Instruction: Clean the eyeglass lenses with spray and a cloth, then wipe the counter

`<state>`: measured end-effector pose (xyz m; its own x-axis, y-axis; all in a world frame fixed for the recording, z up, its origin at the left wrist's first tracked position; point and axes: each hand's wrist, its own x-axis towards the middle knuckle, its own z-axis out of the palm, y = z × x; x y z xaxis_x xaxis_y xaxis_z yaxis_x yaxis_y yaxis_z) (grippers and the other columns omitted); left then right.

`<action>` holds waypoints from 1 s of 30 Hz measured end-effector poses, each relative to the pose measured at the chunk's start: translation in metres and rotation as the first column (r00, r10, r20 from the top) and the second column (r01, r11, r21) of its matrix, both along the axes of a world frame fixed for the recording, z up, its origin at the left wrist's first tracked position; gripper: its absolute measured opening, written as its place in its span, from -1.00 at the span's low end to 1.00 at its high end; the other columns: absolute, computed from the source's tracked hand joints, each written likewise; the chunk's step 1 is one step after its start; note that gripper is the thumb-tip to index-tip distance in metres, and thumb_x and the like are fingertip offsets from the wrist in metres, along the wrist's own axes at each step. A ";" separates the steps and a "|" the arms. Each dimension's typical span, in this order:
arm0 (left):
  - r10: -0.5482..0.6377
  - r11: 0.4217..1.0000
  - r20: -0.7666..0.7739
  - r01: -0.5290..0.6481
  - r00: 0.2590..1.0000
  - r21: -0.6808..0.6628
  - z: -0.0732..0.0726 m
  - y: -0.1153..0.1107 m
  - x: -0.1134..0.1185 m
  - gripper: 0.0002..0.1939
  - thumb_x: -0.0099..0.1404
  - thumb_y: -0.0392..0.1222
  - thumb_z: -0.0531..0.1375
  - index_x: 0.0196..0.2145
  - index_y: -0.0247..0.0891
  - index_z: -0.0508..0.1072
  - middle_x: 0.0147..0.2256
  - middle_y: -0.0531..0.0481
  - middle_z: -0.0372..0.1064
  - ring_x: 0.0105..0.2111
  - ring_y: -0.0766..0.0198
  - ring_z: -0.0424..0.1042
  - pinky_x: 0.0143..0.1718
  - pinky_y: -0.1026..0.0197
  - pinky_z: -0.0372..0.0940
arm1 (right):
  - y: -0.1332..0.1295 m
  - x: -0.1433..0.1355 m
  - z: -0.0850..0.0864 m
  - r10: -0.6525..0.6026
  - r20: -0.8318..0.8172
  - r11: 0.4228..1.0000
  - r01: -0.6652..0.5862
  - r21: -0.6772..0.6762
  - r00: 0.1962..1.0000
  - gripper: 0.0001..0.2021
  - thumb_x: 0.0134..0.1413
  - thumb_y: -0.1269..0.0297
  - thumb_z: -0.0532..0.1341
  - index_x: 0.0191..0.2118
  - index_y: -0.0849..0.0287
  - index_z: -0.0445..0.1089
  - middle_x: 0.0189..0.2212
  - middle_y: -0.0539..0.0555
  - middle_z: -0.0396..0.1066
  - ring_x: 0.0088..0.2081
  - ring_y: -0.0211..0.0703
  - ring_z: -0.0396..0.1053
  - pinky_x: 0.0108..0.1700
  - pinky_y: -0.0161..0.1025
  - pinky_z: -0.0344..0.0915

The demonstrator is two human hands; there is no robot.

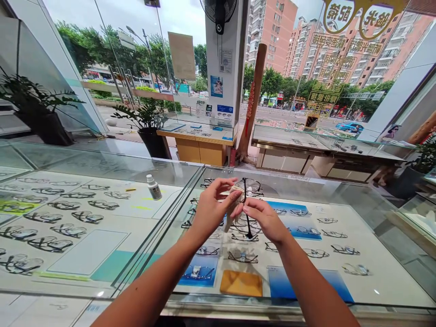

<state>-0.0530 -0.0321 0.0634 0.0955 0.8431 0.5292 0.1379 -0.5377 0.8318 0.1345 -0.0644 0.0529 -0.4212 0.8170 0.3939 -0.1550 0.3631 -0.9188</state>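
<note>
Shopfront with a glass display counter (384, 272): two hands, one cloth, one pair of glasses

Upper left, two potted plants (153, 136) stand on the floor. Left of centre, one white bottle (154, 187) stands on the counter. At centre, the left hand (215, 200) has thumb and fingers clamped on one beige cloth (228, 221) at a lens. One pair of dark-framed glasses (245, 187) is held above the counter, one temple pointing downward. Just right, the right hand (267, 219) pinches its frame. Lower centre shows one orange-brown pad (241, 283).
</note>
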 end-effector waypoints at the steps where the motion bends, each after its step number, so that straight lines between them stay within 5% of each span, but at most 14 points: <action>1: 0.077 0.997 -0.007 -0.077 0.997 0.032 -0.001 0.000 0.001 -0.64 0.31 0.11 0.39 -0.18 -0.19 0.44 -0.05 -0.11 0.53 -0.16 0.19 0.53 -0.23 0.22 0.40 | 0.000 0.000 0.000 -0.002 -0.002 1.000 0.002 0.003 1.000 -0.65 0.41 -0.04 0.26 -0.23 0.14 0.59 -0.23 0.10 0.56 -0.08 0.03 0.48 0.13 -0.07 0.30; 4: 0.281 0.956 -0.067 -0.273 0.957 0.105 -0.003 -0.002 0.001 -0.53 0.28 0.12 0.41 -0.43 -0.20 0.26 -0.44 0.09 0.32 -0.43 0.31 0.30 -0.41 0.28 0.19 | 0.000 -0.001 0.000 -0.012 -0.001 1.000 0.012 0.007 1.000 -0.65 0.42 -0.04 0.26 -0.22 0.14 0.60 -0.23 0.10 0.56 -0.08 0.02 0.47 0.12 -0.09 0.30; 6: 0.244 0.969 -0.089 -0.238 0.966 0.071 -0.004 -0.004 0.002 -0.47 0.33 0.14 0.37 -0.50 -0.20 0.19 -0.57 0.15 0.17 -0.53 0.36 0.17 -0.47 0.27 0.11 | 0.000 -0.001 -0.001 -0.012 -0.002 1.000 0.012 0.010 1.000 -0.66 0.43 -0.01 0.25 -0.20 0.14 0.61 -0.23 0.10 0.57 -0.08 0.01 0.47 0.12 -0.10 0.29; 12: 0.059 0.998 0.001 -0.059 0.998 0.028 -0.003 -0.005 0.005 -0.68 0.37 0.09 0.36 -0.29 -0.23 0.52 -0.27 -0.05 0.57 -0.29 0.21 0.55 -0.24 0.22 0.44 | 0.001 0.000 -0.003 -0.012 0.004 1.000 0.012 0.005 1.000 -0.68 0.44 0.02 0.23 -0.18 0.14 0.61 -0.21 0.11 0.56 -0.08 0.02 0.46 0.13 -0.09 0.28; 19: -0.105 0.994 0.138 0.108 0.985 -0.015 -0.004 -0.006 0.008 -0.70 0.37 0.02 0.36 -0.04 -0.20 0.57 0.14 -0.21 0.52 -0.01 0.10 0.59 -0.01 0.13 0.49 | 0.002 -0.002 -0.004 -0.002 -0.020 1.000 0.002 -0.010 1.000 -0.66 0.41 -0.03 0.27 -0.23 0.15 0.59 -0.22 0.11 0.55 -0.09 0.03 0.46 0.15 -0.07 0.28; 25: -0.028 0.999 0.288 0.035 0.957 -0.018 -0.004 0.000 0.013 -0.59 0.22 -0.02 0.47 -0.15 -0.19 0.40 -0.15 -0.04 0.41 -0.11 0.23 0.48 -0.17 0.27 0.41 | 0.002 -0.002 -0.004 0.028 -0.040 0.999 -0.029 -0.019 0.999 -0.67 0.42 -0.02 0.26 -0.19 0.15 0.58 -0.21 0.12 0.56 -0.10 0.02 0.45 0.13 -0.06 0.29; 30: -0.143 0.953 0.285 0.209 0.948 -0.219 -0.006 0.009 0.008 -0.46 0.16 0.16 0.49 -0.31 -0.20 0.26 -0.37 0.11 0.34 -0.41 0.36 0.35 -0.33 0.30 0.27 | 0.001 -0.001 -0.002 0.043 -0.044 0.999 -0.044 -0.016 0.998 -0.64 0.40 -0.07 0.27 -0.19 0.14 0.58 -0.20 0.12 0.56 -0.06 0.05 0.47 0.17 -0.05 0.30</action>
